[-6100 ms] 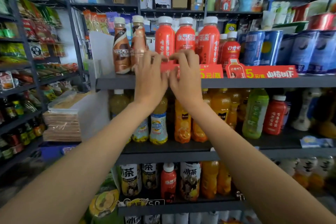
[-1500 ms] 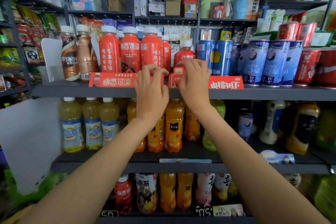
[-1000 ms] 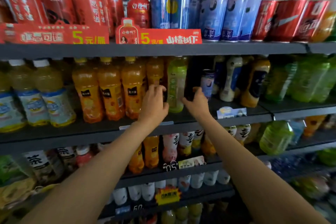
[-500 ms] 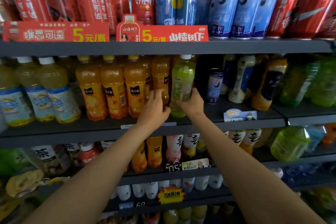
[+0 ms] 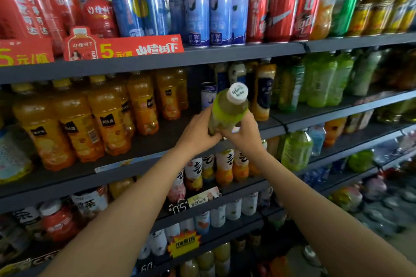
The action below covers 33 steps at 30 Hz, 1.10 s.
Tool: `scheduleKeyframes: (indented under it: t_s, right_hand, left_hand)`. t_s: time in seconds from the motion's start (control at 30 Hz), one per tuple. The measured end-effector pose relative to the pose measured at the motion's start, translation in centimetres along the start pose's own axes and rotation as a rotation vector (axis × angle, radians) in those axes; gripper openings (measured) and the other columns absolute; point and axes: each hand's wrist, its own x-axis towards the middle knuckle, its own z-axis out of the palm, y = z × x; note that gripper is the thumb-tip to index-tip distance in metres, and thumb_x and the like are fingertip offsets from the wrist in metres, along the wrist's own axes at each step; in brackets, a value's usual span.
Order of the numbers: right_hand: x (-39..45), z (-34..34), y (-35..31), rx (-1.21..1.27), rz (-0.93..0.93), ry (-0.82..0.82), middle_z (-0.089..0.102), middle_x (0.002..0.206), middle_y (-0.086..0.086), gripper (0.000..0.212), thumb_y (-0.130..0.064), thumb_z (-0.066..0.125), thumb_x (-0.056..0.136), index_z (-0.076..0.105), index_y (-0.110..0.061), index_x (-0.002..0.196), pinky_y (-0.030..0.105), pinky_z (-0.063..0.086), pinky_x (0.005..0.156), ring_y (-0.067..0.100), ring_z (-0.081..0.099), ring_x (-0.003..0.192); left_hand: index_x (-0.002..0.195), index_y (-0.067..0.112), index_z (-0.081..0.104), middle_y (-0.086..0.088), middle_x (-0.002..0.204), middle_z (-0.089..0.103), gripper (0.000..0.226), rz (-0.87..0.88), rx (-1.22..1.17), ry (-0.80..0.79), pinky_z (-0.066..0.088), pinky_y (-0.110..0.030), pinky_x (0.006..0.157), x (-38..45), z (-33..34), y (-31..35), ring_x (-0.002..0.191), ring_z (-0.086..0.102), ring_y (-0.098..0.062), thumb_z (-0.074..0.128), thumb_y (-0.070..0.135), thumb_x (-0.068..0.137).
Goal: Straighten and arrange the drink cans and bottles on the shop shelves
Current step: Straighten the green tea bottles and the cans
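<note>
Between both hands (image 5: 244, 136), green-tea bottle (image 5: 227, 112)

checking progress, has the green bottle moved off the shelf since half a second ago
Yes. The green bottle now tilts out in front of the shelf, held in both hands.

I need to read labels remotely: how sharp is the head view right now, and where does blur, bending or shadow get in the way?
Head view: the green bottle held in both hands, left hand and right hand, is fairly sharp; the red bottles top left and the far-right shelves smear with motion blur; the shelf edges bow from the wide lens; the back of the second shelf is dim.
</note>
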Motion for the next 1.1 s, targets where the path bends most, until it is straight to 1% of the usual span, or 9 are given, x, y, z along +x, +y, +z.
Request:
scheduleKeyframes:
  t_s: [0.13, 0.27, 0.43, 0.57, 0.63, 0.7, 0.77, 0.9, 1.1]
  right_hand:
    - [0.7, -4.7, 3.6, 0.068, 0.120, 0.059, 0.062, 0.094, -0.007, 0.042, -0.035, 0.078, 0.072, 0.055, -0.018, 0.103, 0.010, 0.045, 0.068, 0.005, 0.059, 0.087]
    - [2.4, -9.6, 8.7, 0.162, 0.232, 0.079, 0.069, 0.099, 0.001, 0.045, -0.042, 0.072, 0.075, 0.064, -0.013, 0.109, 0.026, 0.053, 0.076, 0.011, 0.064, 0.091]
    - [4.9, -16.7, 15.5, 0.134, 0.266, 0.016, 0.070, 0.097, 0.003, 0.047, -0.044, 0.071, 0.075, 0.066, -0.011, 0.107, 0.029, 0.053, 0.073, 0.013, 0.065, 0.089]
    - [6.7, -21.1, 19.1, 0.111, 0.275, -0.018, 0.070, 0.097, 0.003, 0.045, -0.043, 0.072, 0.076, 0.065, -0.011, 0.107, 0.034, 0.055, 0.076, 0.015, 0.065, 0.089]
    - [7.7, -22.5, 20.4, 0.129, 0.263, -0.019, 0.069, 0.094, 0.000, 0.040, -0.041, 0.072, 0.076, 0.064, -0.013, 0.103, 0.030, 0.055, 0.072, 0.011, 0.065, 0.085]
    - [8.5, -23.5, 21.4, 0.116, 0.244, -0.018, 0.067, 0.092, -0.003, 0.037, -0.040, 0.073, 0.075, 0.062, -0.017, 0.102, 0.027, 0.054, 0.072, 0.009, 0.064, 0.085]
    - [9.3, -24.5, 22.8, 0.099, 0.241, -0.007, 0.067, 0.095, -0.001, 0.040, -0.043, 0.074, 0.074, 0.061, -0.018, 0.103, 0.035, 0.054, 0.079, 0.013, 0.063, 0.089]
    - [11.0, -26.8, 25.4, 0.094, 0.228, -0.002, 0.066, 0.100, 0.005, 0.060, -0.064, 0.068, 0.064, 0.062, -0.019, 0.103, 0.046, 0.052, 0.084, 0.024, 0.060, 0.099]
    - [14.5, -29.5, 28.8, 0.137, 0.179, -0.055, 0.064, 0.100, 0.007, 0.042, -0.038, 0.071, 0.078, 0.058, -0.014, 0.111, 0.035, 0.051, 0.079, 0.026, 0.057, 0.100]
  left_hand:
    - [0.136, 0.021, 0.035, -0.003, 0.129, 0.053, 0.065, -0.046, -0.071, -0.110, 0.047, -0.039, 0.093, 3.0, 3.8, 3.2, 0.116, 0.052, -0.020, 0.067, 0.025, 0.080]
    - [0.138, 0.024, 0.034, -0.001, 0.133, 0.051, 0.070, -0.122, -0.098, -0.173, 0.046, -0.040, 0.097, 6.9, 8.9, 5.4, 0.120, 0.051, -0.019, 0.068, 0.038, 0.079]
    - [0.142, 0.023, 0.028, -0.001, 0.138, 0.044, 0.076, -0.172, -0.137, -0.202, 0.042, -0.029, 0.097, 11.9, 16.0, 9.5, 0.124, 0.046, -0.018, 0.069, 0.037, 0.079]
    - [0.144, 0.025, 0.023, -0.004, 0.138, 0.046, 0.088, -0.226, -0.190, -0.219, 0.043, -0.042, 0.102, 15.5, 20.8, 11.5, 0.125, 0.046, -0.021, 0.074, 0.041, 0.073]
    - [0.145, 0.031, 0.019, -0.003, 0.140, 0.045, 0.094, -0.247, -0.254, -0.243, 0.043, -0.044, 0.102, 17.4, 21.9, 12.2, 0.127, 0.044, -0.020, 0.075, 0.043, 0.070]
    - [0.145, 0.032, 0.016, -0.003, 0.141, 0.044, 0.096, -0.243, -0.288, -0.256, 0.041, -0.045, 0.104, 19.1, 23.0, 12.6, 0.129, 0.042, -0.019, 0.077, 0.037, 0.071]
    - [0.145, 0.026, 0.017, -0.005, 0.139, 0.046, 0.094, -0.235, -0.303, -0.242, 0.041, -0.044, 0.104, 20.8, 24.4, 13.1, 0.128, 0.043, -0.019, 0.077, 0.023, 0.073]
    - [0.142, 0.024, 0.024, -0.007, 0.132, 0.052, 0.088, -0.193, -0.280, -0.130, 0.042, -0.045, 0.101, 23.6, 27.1, 14.6, 0.122, 0.049, -0.021, 0.078, 0.019, 0.072]
    - [0.141, 0.028, 0.025, -0.006, 0.131, 0.054, 0.088, -0.223, -0.232, 0.017, 0.043, -0.049, 0.099, 27.0, 30.7, 16.6, 0.121, 0.050, -0.026, 0.078, 0.024, 0.071]
